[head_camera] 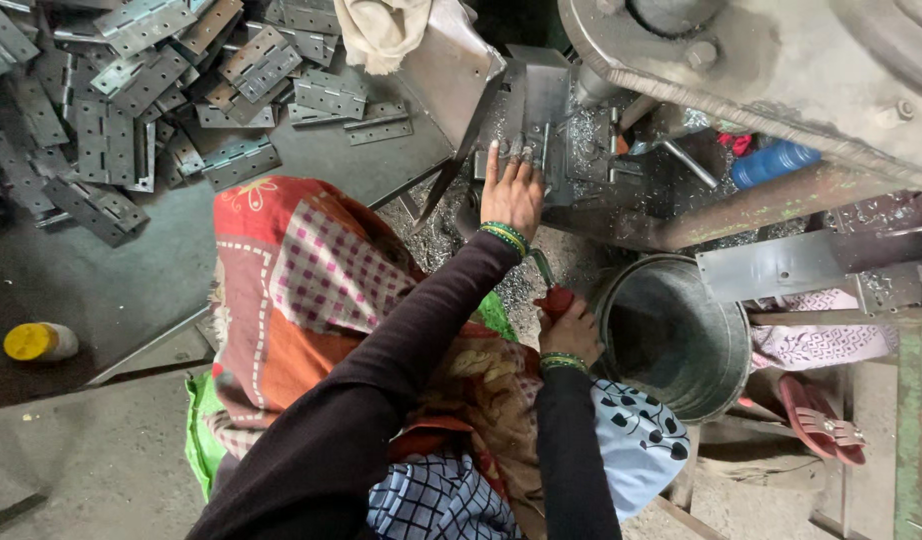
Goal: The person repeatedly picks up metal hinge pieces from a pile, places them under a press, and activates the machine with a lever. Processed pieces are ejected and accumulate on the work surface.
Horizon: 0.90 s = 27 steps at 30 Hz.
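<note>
My left hand [512,192] reaches forward and lies with straight fingers on the bed of a grey metal press [556,120], fingertips among metal shavings and small steel parts. Whether it pinches a piece there is hidden. My right hand [573,328] sits lower, near my lap, closed around a red-handled lever [553,299] with a thin green rod rising from it. Both wrists wear green bangles, and both arms are in dark sleeves. A patterned red and orange cloth [301,290] covers my lap.
A heap of several flat steel hinges [131,90] lies on the dark table [101,280] at the upper left, with a yellow-capped bottle [41,342] nearer. A metal bucket [726,350] stands right of my right hand. A blue bottle [776,160] and pink sandals [821,420] lie further right.
</note>
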### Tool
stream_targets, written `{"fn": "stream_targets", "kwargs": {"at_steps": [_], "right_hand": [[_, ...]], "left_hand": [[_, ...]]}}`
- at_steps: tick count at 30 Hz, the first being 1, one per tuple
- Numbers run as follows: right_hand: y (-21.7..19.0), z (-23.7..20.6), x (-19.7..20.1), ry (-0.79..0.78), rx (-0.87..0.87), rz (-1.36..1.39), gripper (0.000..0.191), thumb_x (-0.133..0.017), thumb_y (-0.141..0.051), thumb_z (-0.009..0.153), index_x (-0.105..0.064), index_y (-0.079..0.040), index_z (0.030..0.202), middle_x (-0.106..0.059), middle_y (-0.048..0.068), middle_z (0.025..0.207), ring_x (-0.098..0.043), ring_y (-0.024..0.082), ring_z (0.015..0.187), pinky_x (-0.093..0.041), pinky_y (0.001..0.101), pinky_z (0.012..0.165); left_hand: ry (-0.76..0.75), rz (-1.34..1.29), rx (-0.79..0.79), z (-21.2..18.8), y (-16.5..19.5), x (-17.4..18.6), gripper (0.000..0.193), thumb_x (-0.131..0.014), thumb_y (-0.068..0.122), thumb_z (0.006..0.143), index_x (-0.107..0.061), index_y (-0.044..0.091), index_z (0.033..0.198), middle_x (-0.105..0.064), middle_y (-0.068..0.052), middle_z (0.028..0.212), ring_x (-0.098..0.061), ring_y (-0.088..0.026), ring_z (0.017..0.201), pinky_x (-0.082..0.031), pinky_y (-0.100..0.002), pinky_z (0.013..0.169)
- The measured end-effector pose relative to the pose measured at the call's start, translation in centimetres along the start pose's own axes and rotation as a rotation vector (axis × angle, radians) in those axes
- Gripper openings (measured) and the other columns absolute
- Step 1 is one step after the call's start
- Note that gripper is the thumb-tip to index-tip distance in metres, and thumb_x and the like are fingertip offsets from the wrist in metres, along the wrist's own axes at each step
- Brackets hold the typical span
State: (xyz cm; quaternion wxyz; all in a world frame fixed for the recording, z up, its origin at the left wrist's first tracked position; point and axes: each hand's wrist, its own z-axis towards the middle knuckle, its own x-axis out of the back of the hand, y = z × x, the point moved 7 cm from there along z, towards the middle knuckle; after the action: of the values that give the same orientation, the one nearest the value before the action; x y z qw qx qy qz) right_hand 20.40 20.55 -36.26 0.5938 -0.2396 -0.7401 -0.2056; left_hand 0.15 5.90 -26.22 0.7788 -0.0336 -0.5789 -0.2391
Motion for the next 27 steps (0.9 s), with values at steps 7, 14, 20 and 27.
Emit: {"fn": "stream_targets", "kwargs": {"at_steps": [7, 14, 20, 27], "right_hand": [[0.6, 2.5, 3.6, -0.172, 0.124, 0.022, 0.074, -0.069, -0.056, 0.089, -0.038, -0.014, 0.142, -0.064, 0.027, 0.123, -0.065, 0.046, 0.115, -0.051, 0.0568, 0.095], [-0.4, 0.9, 2.4, 0.041, 0.098, 0.029, 0.08, -0.074, -0.052, 0.083, -0.037, -0.017, 0.144, -0.062, 0.023, 0.128, -0.061, 0.043, 0.118, -0.05, 0.0561, 0.094], [0.7, 1.7, -1.2, -0.117, 0.036, 0.053, 0.085, -0.075, -0.055, 0.084, -0.032, -0.019, 0.148, -0.059, 0.023, 0.133, -0.057, 0.042, 0.125, -0.048, 0.057, 0.099], [0.4, 2.6, 5.1, -0.054, 0.144, -0.034, 0.069, -0.067, -0.057, 0.093, -0.039, -0.019, 0.144, -0.068, 0.023, 0.121, -0.067, 0.043, 0.112, -0.053, 0.0557, 0.094]], "left_hand": [[0.016, -0.077, 0.0, 0.0, -0.7, 0.4, 0.04, -0.045, 0.016, 0.096, -0.069, 0.002, 0.126, -0.066, -0.016, 0.13, -0.054, -0.027, 0.134, 0.0, -0.058, 0.127], [0.154, -0.076, -0.022, 0.1, -0.5, 1.3, 0.036, -0.049, 0.016, 0.09, -0.072, 0.004, 0.115, -0.07, -0.014, 0.12, -0.058, -0.027, 0.127, -0.002, -0.058, 0.124], [0.052, -0.225, 0.029, -1.2, -1.3, 0.8, 0.034, -0.048, 0.009, 0.096, -0.071, 0.004, 0.12, -0.069, -0.012, 0.128, -0.062, -0.026, 0.125, -0.003, -0.059, 0.13], [0.123, -0.129, -0.016, -1.4, -1.0, 0.7, 0.037, -0.048, 0.012, 0.095, -0.07, 0.006, 0.124, -0.068, -0.012, 0.133, -0.061, -0.026, 0.125, -0.002, -0.06, 0.126]]}}
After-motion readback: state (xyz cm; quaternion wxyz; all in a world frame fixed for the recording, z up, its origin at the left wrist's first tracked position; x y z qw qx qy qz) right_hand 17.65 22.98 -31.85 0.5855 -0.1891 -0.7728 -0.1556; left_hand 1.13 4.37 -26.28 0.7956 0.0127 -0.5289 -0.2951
